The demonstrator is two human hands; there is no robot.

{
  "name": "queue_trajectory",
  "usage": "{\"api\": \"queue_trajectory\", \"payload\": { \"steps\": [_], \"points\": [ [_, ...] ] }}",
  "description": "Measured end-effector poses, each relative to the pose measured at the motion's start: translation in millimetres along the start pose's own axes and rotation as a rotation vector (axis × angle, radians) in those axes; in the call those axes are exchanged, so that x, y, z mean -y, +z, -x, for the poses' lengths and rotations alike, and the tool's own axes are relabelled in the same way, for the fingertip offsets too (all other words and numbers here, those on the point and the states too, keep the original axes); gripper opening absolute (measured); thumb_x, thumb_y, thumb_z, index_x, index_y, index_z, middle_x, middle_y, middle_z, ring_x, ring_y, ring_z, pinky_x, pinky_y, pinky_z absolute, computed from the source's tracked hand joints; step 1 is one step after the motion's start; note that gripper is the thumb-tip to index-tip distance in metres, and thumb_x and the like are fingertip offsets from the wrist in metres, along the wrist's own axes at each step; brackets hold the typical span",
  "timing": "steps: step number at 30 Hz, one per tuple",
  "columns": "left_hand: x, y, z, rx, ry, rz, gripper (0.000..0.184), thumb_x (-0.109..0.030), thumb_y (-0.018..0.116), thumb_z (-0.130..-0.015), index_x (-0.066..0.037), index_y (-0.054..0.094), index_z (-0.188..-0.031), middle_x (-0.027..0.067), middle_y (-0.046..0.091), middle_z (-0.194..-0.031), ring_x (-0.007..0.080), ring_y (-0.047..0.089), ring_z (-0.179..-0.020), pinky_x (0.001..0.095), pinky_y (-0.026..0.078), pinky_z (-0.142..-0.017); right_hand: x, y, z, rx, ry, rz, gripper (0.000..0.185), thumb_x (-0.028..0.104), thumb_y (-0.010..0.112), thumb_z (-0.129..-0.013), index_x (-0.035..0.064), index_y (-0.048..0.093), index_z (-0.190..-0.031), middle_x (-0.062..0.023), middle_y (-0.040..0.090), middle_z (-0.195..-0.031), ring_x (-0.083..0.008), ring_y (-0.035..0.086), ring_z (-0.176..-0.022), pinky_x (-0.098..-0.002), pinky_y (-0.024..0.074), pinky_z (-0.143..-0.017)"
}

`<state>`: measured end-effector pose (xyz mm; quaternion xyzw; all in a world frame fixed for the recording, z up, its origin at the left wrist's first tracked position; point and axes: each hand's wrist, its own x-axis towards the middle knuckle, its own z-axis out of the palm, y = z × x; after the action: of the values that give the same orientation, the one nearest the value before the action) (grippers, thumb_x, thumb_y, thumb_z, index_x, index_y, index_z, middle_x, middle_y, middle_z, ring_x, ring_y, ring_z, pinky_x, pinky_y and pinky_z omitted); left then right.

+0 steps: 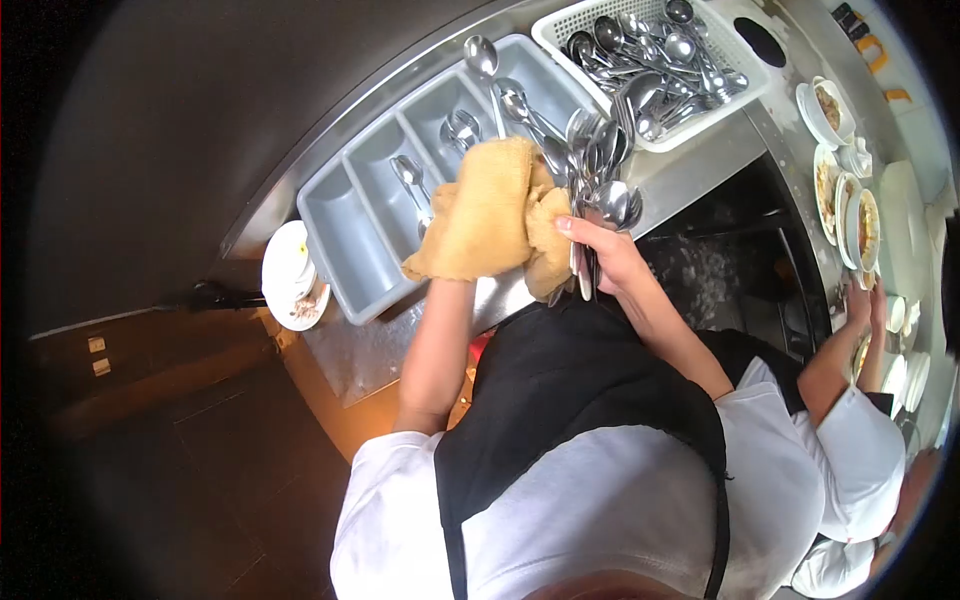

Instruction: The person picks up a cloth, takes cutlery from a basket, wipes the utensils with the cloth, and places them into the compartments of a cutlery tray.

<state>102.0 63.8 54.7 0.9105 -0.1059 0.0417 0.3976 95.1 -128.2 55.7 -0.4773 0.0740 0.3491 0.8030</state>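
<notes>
A tan cloth covers my left hand, whose fingers are hidden under it. A spoon sticks up out of the cloth's top, over the grey divided tray. My right hand is closed around a bundle of spoons and forks, thumb across the handles, with part of the cloth against them. Several spoons and forks lie in the tray's compartments, among them spoons near the cloth. The near-left compartment shows no cutlery.
Behind the bundle stands a white perforated basket full of cutlery. White plates with food scraps are left of the tray. At right, more dishes with food line a counter, where a co-worker's hands reach in.
</notes>
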Motion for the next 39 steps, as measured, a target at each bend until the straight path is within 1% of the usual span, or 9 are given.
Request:
{"api": "queue_trajectory", "payload": {
  "steps": [2, 5, 9, 14, 21, 28, 31, 34, 39],
  "points": [
    [4, -3, -11, 0.059, 0.053, -0.002, 0.029, -0.011, 0.052, -0.093, -0.004, 0.052, -0.122, 0.0057, 0.058, -0.111, 0.0171, 0.055, -0.102, 0.0301, 0.047, -0.088, 3, -19, -6, 0.123, 0.097, -0.044, 0.039, 0.018, 0.066, -0.084, -0.0044, 0.057, -0.115, -0.0122, 0.067, -0.097, -0.0189, 0.067, -0.084, -0.0309, 0.0553, -0.072],
    [22, 23, -4, 0.007, -0.025, 0.349, 0.030, -0.011, 0.052, -0.093, -0.004, 0.051, -0.123, 0.0065, 0.057, -0.114, 0.0175, 0.055, -0.104, 0.0306, 0.046, -0.090, 13, -6, -2, 0.209, 0.119, -0.203, 0.033, 0.018, 0.068, -0.082, -0.0018, 0.061, -0.108, -0.0097, 0.067, -0.093, -0.0147, 0.065, -0.079, -0.0267, 0.0528, -0.065],
    [62, 64, 10, -0.061, -0.182, 0.956, 0.032, -0.011, 0.053, -0.094, -0.004, 0.050, -0.125, 0.0075, 0.056, -0.117, 0.0181, 0.054, -0.108, 0.0313, 0.045, -0.092, 2, -34, -15, 0.285, 0.178, -0.124, 0.044, 0.015, 0.067, -0.081, -0.0062, 0.055, -0.118, -0.0161, 0.064, -0.107, -0.0207, 0.065, -0.093, -0.0322, 0.0536, -0.081],
    [81, 72, 18, -0.132, -0.250, 1.173, 0.034, -0.011, 0.053, -0.094, -0.003, 0.049, -0.127, 0.0088, 0.055, -0.122, 0.0187, 0.053, -0.112, 0.0321, 0.044, -0.095, 10, -23, -9, 0.311, 0.134, -0.186, 0.049, 0.012, 0.065, -0.080, -0.0077, 0.051, -0.122, -0.0159, 0.063, -0.110, -0.0212, 0.065, -0.096, -0.0331, 0.0529, -0.085],
    [-2, -1, -21, -0.500, -0.382, 1.278, 0.013, -0.012, 0.058, -0.093, -0.001, 0.065, -0.098, 0.0034, 0.064, -0.087, 0.0071, 0.057, -0.069, 0.0190, 0.045, -0.058, 0, -29, -6, 0.146, 0.184, -0.101, 0.041, 0.019, 0.066, -0.084, -0.0042, 0.058, -0.117, -0.0136, 0.065, -0.107, -0.0191, 0.064, -0.094, -0.0320, 0.0525, -0.081],
    [7, 34, -22, -0.509, -0.239, 1.261, 0.022, -0.013, 0.062, -0.087, 0.001, 0.062, -0.105, 0.0055, 0.063, -0.089, 0.0105, 0.057, -0.076, 0.0234, 0.045, -0.062, -4, -24, -13, -0.029, -0.007, -0.166, 0.023, 0.019, 0.063, -0.088, 0.0039, 0.059, -0.106, -0.0062, 0.063, -0.095, -0.0151, 0.062, -0.087, -0.0305, 0.0510, -0.078],
    [-58, 8, -18, -0.349, 0.122, 0.124, 0.029, -0.014, 0.063, -0.081, 0.001, 0.061, -0.105, 0.0083, 0.062, -0.099, 0.0170, 0.057, -0.087, 0.0302, 0.046, -0.071, -2, -28, -22, -0.070, 0.002, -0.173, 0.030, 0.018, 0.060, -0.090, 0.0023, 0.057, -0.116, -0.0093, 0.064, -0.105, -0.0175, 0.063, -0.095, -0.0337, 0.0526, -0.082],
    [-7, 68, -6, -0.347, -0.020, 0.498, 0.035, -0.018, 0.067, -0.073, -0.004, 0.063, -0.104, 0.0111, 0.062, -0.096, 0.0275, 0.059, -0.089, 0.0360, 0.046, -0.077, 15, -7, -18, -0.035, -0.111, -0.192, 0.029, 0.011, 0.059, -0.090, 0.0022, 0.058, -0.118, -0.0056, 0.065, -0.103, -0.0132, 0.061, -0.092, -0.0305, 0.0500, -0.083],
    [2, 32, -26, -0.029, 0.178, 0.009, 0.049, -0.024, 0.077, -0.048, -0.005, 0.064, -0.091, 0.0136, 0.060, -0.084, 0.0335, 0.059, -0.083, 0.0362, 0.047, -0.075, -11, -22, -32, -0.266, -0.151, 0.020, 0.023, 0.007, 0.062, -0.089, 0.0007, 0.060, -0.111, -0.0068, 0.064, -0.102, -0.0133, 0.061, -0.090, -0.0289, 0.0513, -0.078]
  ]
}}
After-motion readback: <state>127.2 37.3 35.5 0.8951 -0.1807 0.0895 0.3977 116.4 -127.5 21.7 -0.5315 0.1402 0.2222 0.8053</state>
